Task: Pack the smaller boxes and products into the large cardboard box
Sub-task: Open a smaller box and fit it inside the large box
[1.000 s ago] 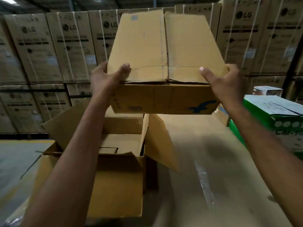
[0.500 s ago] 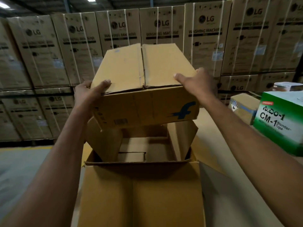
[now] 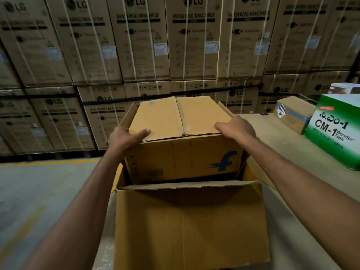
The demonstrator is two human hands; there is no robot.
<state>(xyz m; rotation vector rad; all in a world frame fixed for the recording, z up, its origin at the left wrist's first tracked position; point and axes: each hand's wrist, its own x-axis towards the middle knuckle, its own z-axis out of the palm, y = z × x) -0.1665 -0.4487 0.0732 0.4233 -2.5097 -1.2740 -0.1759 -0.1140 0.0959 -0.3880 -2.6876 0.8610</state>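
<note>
Brown cardboard is what both hands are closed on. A smaller box (image 3: 181, 152) with a blue "f" mark on its near side is held in the mouth of the large cardboard box (image 3: 191, 221), with its lower part below the rim and its upper part above it. The left hand (image 3: 124, 138) is clamped on the upper left edge of this smaller box, and its thumb is laid flat on the lid; its other fingers are hidden behind the side. The right hand (image 3: 236, 127) is clamped on the upper right edge, with the fingers bent over the lid. To the right of the large cardboard box, on the table (image 3: 272, 141), a green tape carton (image 3: 335, 131) and a small brown carton (image 3: 292, 115) are seen. Behind the large cardboard box, washing machine cartons (image 3: 140, 45) are stacked.
</note>
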